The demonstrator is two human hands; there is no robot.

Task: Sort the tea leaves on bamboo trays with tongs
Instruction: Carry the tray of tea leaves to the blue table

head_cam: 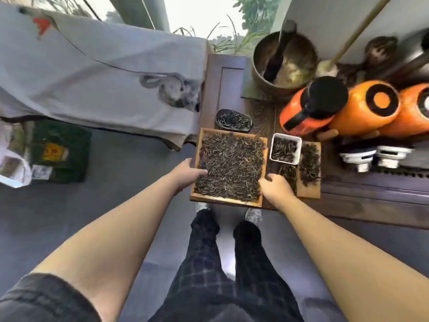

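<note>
A square bamboo tray (264, 156) with raised pale-wood walls sits at the near edge of a dark wooden tabletop (362, 205), filled wall to wall with a thin layer of dark, wiry tea leaves (232, 166) flecked with paler stems. The strands lie in every direction, with no common long axis. The left hand (188, 173) grips the tray's left wall, thumb curled over into the leaves. The right hand (276, 184) holds the near right corner, its fingers curled around the wall.

Just right of the tray stands a small white square dish (299, 145) holding more dark leaves. Beside it a flat, narrow bamboo board (311, 194) carries a loose heap of leaves, its long axis running away from the person. Behind the tray, a dark oval scoop-shaped dish (233, 119) holds curled black leaves.

Farther back stand glossy orange jars (362, 108) with black tops, lying tilted toward the camera, and a round metal bowl (257, 59) with a dark pestle-like stick leaning inside. A grey painted cloth (92, 73) drapes over furniture at the left.
</note>
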